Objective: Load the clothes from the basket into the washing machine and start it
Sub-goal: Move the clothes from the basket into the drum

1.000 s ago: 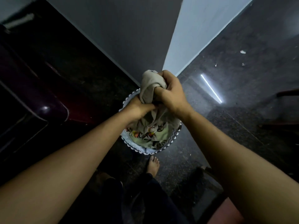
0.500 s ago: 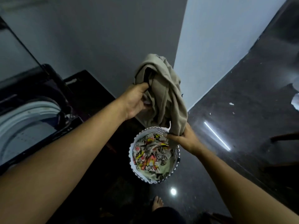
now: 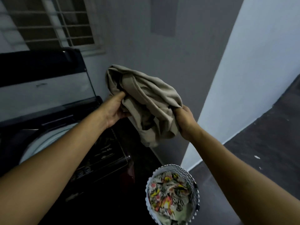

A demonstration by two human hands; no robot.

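Note:
A bunched beige garment hangs in the air in front of the grey wall, well above the basket. My left hand grips its left side with the thumb pressed into the folds. My right hand grips its right side. The white wavy-rimmed basket stands on the floor at the bottom, holding a colourful patterned cloth. The top-loading washing machine is at the left with its dark lid raised; the white drum rim shows behind my left forearm.
A barred window is above the machine. A white wall corner juts out at the right, with dark floor beyond it. The machine's control panel with buttons lies between the drum and the basket.
Both hands have lifted the beige garment up out of the basket and carried it left toward the machine. My right hand rose from the basket rim. The view tilted up.

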